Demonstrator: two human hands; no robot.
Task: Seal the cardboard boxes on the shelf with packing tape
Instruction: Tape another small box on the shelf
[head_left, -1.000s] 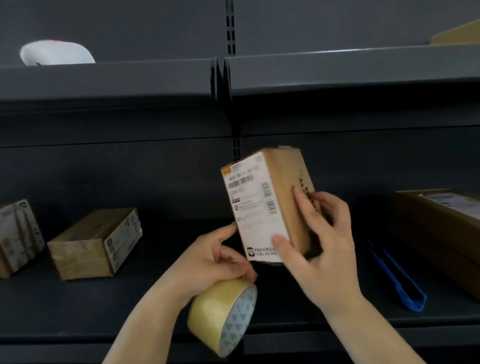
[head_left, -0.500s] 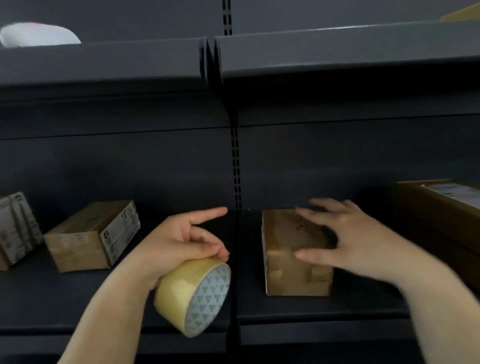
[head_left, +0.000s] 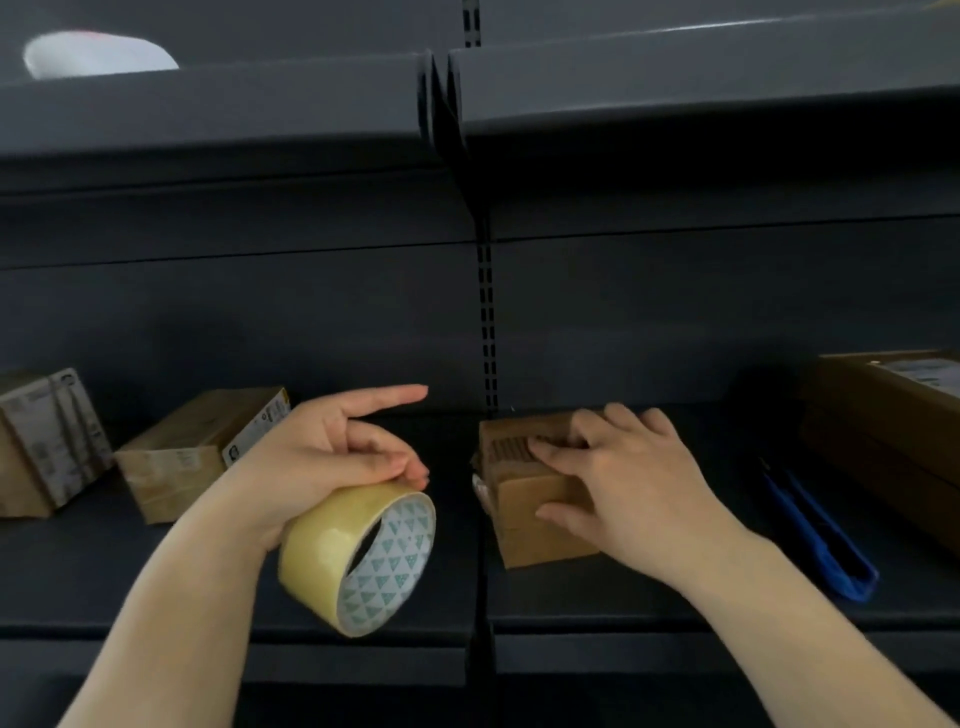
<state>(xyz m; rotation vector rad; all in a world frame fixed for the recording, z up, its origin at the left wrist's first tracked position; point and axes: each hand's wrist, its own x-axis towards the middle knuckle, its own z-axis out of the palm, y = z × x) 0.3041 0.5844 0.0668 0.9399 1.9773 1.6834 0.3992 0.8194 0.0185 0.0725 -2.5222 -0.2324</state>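
The dark shelf (head_left: 597, 597) carries the small cardboard box (head_left: 540, 519), which the right hand (head_left: 628, 488) grips over its top, probably steadying it. The left hand (head_left: 332, 457) clasps 1 tape roll (head_left: 358, 556), index finger extended, ready for taping.

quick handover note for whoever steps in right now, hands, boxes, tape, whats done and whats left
Left hand: grips the tape roll from above, index finger pointing out; no tape strip visibly pulled out.
Right hand: fingers curled over the small box, which sits on the shelf just right of the centre post.
Two more boxes stand on the shelf at left: one near the hand, one at the edge. A larger box is at right, a blue tool beside it.
Done: small box set down.
Left: tape this box; whether the others are sealed cannot be told.
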